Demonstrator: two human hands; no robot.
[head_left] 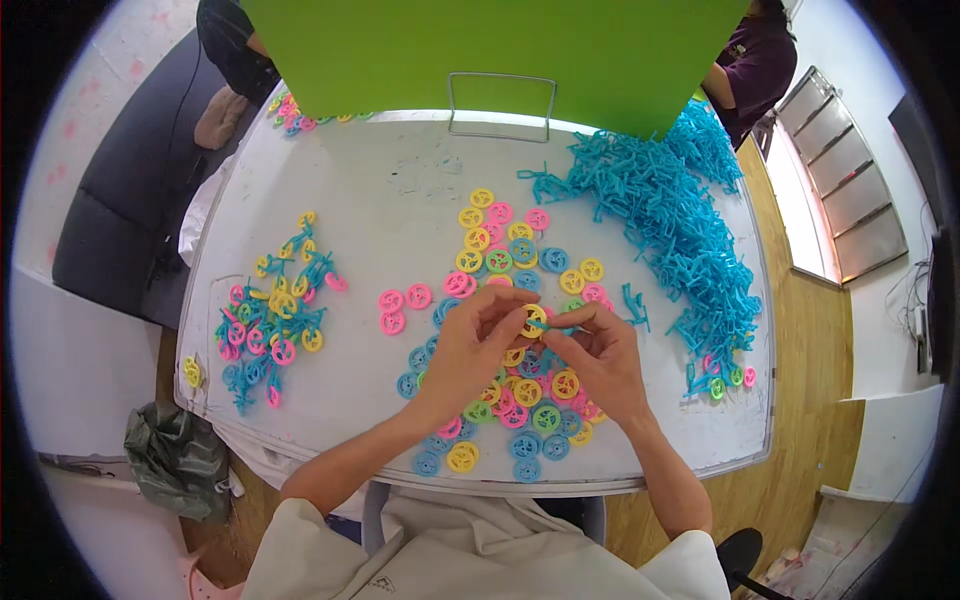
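Note:
My left hand [490, 328] pinches a yellow plastic wheel [533, 320] above the middle of the table. From the right, my right hand [598, 352] grips a small blue plastic piece [560, 331], its end meeting the wheel's centre. How far that end goes into the wheel is too small to tell. Under and around both hands lie loose spoked wheels in yellow, pink, blue and green, such as a yellow wheel [463, 457] near the front edge. A single blue piece [635, 307] rests just right of my right hand.
A large heap of blue branched pieces [650, 200] covers the table's right side. At left lies a pile of wheels joined to blue pieces [275, 310]. A green panel [480, 50] with a wire handle [500, 105] stands at the back. Two other people are partly visible beyond it.

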